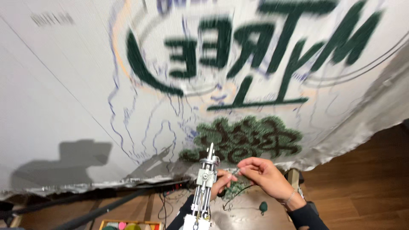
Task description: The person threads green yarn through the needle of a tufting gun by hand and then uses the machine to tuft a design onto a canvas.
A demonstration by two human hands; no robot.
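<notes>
Head view looks along a big sheet of pale woven cloth (64,85) stretched on a frame, with dark green tufted shapes (255,47) across its upper part and a dense, fuzzy green patch (245,138) lower down. Thin blue and orange drawn lines wander over the bare weave.

A right hand (266,172) sits just below that patch with its fingers (249,164) drawn narrow, thumb and forefinger pinched on a strand of dark green yarn (238,191). That strand hangs in a loose curl under the hand, and its pinched end sits right beside the front of the tufting gun (203,187). A thin bracelet circles the wrist, above a dark sleeve.

A left hand (221,181) lies close behind the gun's metal body, partly hidden by it; its fingers curl in toward the tool, though I cannot tell whether they grip it or only rest against it. The gun is a slim frame of bright metal rods and plates, with a pale needle pointing up at the cloth, its tip just short of the green patch.

Below, a wooden floor (362,170) shows at the right, a small ball of green yarn (263,207) lies near the right wrist, and a wooden box (128,224) of coloured yarn sits at the bottom edge.
</notes>
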